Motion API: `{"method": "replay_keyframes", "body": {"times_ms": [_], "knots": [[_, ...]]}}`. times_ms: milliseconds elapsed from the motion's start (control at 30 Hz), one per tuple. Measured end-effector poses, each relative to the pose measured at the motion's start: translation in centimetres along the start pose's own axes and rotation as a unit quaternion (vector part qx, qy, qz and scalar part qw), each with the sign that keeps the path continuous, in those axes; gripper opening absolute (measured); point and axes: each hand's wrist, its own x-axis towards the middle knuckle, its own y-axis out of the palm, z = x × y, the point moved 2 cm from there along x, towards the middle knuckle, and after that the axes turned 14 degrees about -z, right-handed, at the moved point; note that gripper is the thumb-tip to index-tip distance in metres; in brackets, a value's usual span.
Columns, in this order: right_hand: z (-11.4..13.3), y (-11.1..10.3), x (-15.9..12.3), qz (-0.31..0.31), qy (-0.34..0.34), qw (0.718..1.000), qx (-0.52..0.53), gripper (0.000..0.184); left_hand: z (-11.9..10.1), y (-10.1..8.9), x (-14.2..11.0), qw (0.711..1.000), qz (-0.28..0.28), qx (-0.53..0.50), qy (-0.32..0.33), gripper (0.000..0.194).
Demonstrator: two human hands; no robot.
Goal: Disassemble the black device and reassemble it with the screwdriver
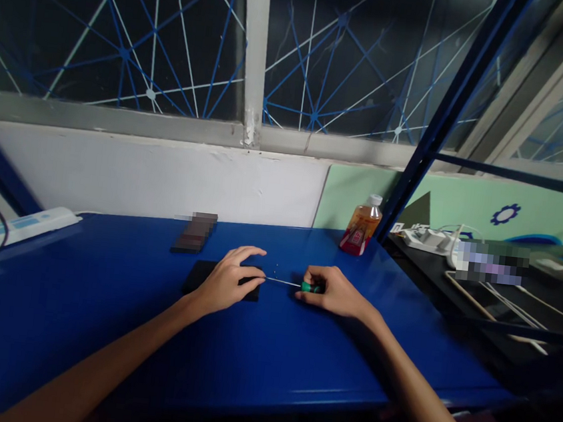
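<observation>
My right hand (336,292) is closed around the green handle of a small screwdriver (308,287). Its thin metal shaft points left and ends at the fingertips of my left hand (229,278). There, the thumb and a finger are pinched together at the tip, while another finger stretches out above. Whatever sits in that pinch is too small to make out. Below my left hand lies a flat black object (197,276), partly covered by the hand. Several tiny bits (276,272) are scattered on the blue table (267,350) between the hands.
A dark rectangular block (195,232), partly blurred, lies behind my left hand. A bottle with a white cap (361,225) stands at the back right beside a blue post (427,139). A white power strip (23,227) is on the left. Cables and chargers (432,240) crowd a black surface at right.
</observation>
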Motion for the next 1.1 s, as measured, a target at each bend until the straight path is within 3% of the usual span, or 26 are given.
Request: {"method": "replay_keyframes", "body": {"times_ms": [500,633,800,933,1100], "knots": [[-0.1,-0.2,0.0,0.005,0.002,1.000,0.007,0.030,-0.4,0.3,0.0,0.999,-0.032,-0.025,-0.025,0.013],[-0.4,-0.7,0.1,-0.031,0.016,0.999,0.003,0.030,-0.5,0.3,0.2,0.999,-0.023,-0.016,-0.028,0.015],[-1.3,-1.3,0.4,-0.116,0.050,0.987,-0.101,0.031,-0.8,0.3,0.9,0.999,0.024,0.020,-0.012,0.017],[-1.9,-1.1,0.4,-0.116,0.058,0.972,-0.197,0.028,-0.9,0.8,1.8,0.997,0.079,0.015,-0.008,0.014],[-2.4,-1.0,0.3,-0.102,0.062,0.961,-0.248,0.025,-1.2,2.3,2.8,0.997,0.070,0.029,-0.009,0.014]]}}
